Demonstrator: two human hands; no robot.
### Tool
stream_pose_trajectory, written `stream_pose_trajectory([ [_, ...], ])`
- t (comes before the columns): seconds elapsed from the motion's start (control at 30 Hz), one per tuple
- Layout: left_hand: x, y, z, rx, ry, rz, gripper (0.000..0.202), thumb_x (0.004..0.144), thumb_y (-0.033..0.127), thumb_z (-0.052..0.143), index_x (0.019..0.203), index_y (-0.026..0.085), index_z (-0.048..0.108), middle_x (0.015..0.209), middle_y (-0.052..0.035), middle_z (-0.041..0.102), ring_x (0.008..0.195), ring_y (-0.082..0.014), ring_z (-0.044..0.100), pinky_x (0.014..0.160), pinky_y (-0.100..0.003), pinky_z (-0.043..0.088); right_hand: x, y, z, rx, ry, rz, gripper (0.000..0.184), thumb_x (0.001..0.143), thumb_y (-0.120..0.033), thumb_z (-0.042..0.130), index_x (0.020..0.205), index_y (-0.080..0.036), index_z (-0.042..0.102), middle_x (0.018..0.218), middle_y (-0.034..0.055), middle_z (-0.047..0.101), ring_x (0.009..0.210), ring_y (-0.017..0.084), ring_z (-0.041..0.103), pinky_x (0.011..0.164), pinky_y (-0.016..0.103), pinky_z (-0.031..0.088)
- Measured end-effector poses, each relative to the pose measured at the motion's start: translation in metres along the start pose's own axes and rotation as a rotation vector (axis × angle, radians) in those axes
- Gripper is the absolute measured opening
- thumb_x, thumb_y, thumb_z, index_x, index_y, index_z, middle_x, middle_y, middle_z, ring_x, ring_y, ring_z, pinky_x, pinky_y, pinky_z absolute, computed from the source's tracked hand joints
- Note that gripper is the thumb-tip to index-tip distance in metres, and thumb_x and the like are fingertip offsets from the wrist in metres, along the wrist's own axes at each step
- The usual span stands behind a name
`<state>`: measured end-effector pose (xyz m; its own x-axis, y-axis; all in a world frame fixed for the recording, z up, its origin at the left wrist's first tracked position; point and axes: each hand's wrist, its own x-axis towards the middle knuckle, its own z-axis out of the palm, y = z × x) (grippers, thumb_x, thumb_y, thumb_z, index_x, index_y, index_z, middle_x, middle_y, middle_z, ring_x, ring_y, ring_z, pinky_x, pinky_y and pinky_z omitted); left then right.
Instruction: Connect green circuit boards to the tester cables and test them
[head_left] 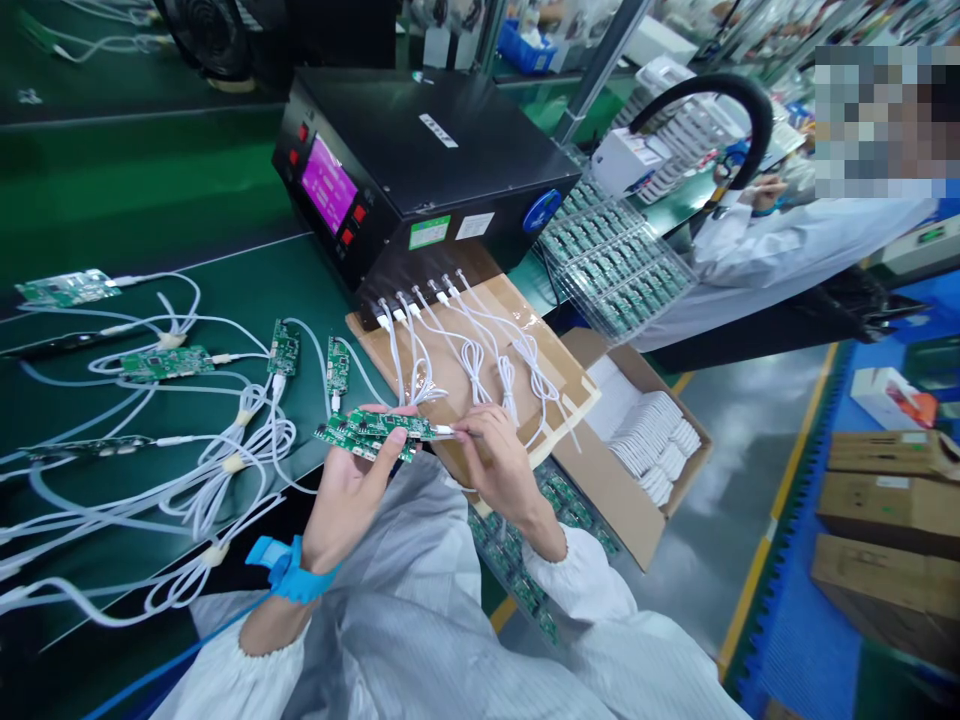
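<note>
My left hand (351,500) is closed around green circuit boards (367,430), at least two of them overlapping, with the thumb pressed on top. A blue strap circles that wrist. At the right end of the upper board sits a white cable plug (444,432), and my right hand (499,460) pinches it between thumb and fingers. Whether the plug is fully seated I cannot tell. Just beyond the left hand, two more boards, one upright (337,368) and one beside it (284,350), lie on the green bench with white cables plugged into them.
Bundled white cables (232,465) spread over the bench at left. A black tester (427,150) with a lit purple screen feeds cables onto a cardboard sheet (566,400). Trays of boards (622,265), an open carton (686,470) and a person in a pale coat (780,240) are at right.
</note>
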<state>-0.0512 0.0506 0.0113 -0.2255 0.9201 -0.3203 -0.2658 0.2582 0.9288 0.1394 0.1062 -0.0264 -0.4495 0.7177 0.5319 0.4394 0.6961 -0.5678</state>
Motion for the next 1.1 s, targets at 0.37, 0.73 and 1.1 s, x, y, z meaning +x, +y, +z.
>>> stream_pose_trajectory([
  [0.37, -0.006, 0.002, 0.003, -0.149, 0.058, -0.034, 0.056, 0.081, 0.050, 0.085, 0.123, 0.026, 0.058, 0.130, -0.0103, 0.073, 0.110, -0.0280, 0.075, 0.100, -0.044, 0.062, 0.007, 0.009, -0.018, -0.208, -0.263, 0.035, 0.020, 0.110, -0.024, 0.041, 0.107, -0.020, 0.061, 0.096, 0.0104, 0.066, 0.093, 0.026, 0.055, 0.086, 0.046, 0.049],
  [0.73, -0.013, -0.004, 0.003, -0.161, 0.044, -0.052, 0.061, 0.082, 0.050, 0.085, 0.127, 0.026, 0.052, 0.135, -0.0118, 0.070, 0.104, -0.0265, 0.076, 0.096, -0.042, 0.063, 0.017, 0.017, -0.042, -0.139, -0.201, -0.004, 0.017, 0.108, -0.021, 0.051, 0.113, -0.023, 0.067, 0.098, 0.0073, 0.070, 0.095, 0.023, 0.061, 0.086, 0.041, 0.053],
  [1.1, -0.038, -0.028, 0.003, -0.128, 0.082, -0.110, 0.067, 0.079, 0.048, 0.087, 0.135, 0.027, 0.056, 0.130, -0.0107, 0.072, 0.105, -0.0277, 0.075, 0.094, -0.042, 0.062, 0.046, 0.018, -0.012, -0.171, -0.690, -0.215, 0.016, 0.094, -0.008, 0.068, 0.084, -0.020, 0.069, 0.088, 0.0036, 0.069, 0.078, 0.018, 0.066, 0.070, 0.032, 0.049],
])
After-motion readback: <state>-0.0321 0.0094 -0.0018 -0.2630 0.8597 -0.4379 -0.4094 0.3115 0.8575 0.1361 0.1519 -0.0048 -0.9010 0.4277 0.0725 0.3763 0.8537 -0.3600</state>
